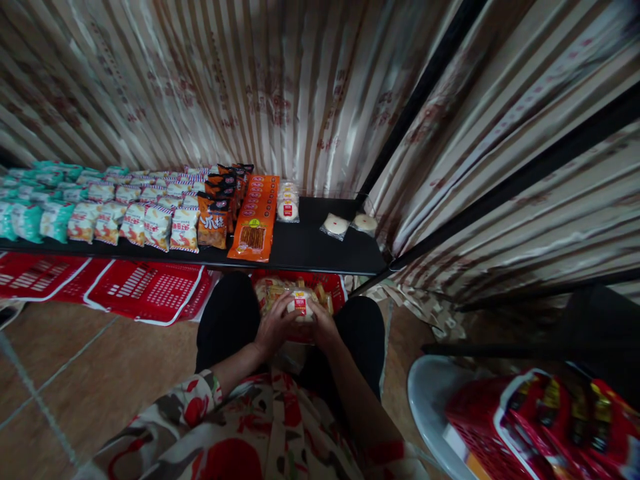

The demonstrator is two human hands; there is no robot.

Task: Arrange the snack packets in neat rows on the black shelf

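Between my knees, my left hand (274, 328) and my right hand (324, 323) are closed around a clear packet of round white cakes (301, 305) with a red label. My fingers press on it from both sides. Just beneath sits a red basket (341, 288) holding several more packets, partly hidden by my hands and the packet. On the black shelf (310, 243) ahead, a similar packet of white cakes (288, 203) lies by a large orange snack bag (255, 217). Two more small packs, a white round pack (335, 226) and a paler round pack (365, 223), lie near the shelf's right end.
Rows of white snack bags (135, 223), teal bags (43, 213) and dark orange bags (214, 220) fill the shelf's left side. Under it are red baskets (143, 290). A black post (417, 103) rises at right. A grey stool (430, 400) bears a red basket (480, 420).
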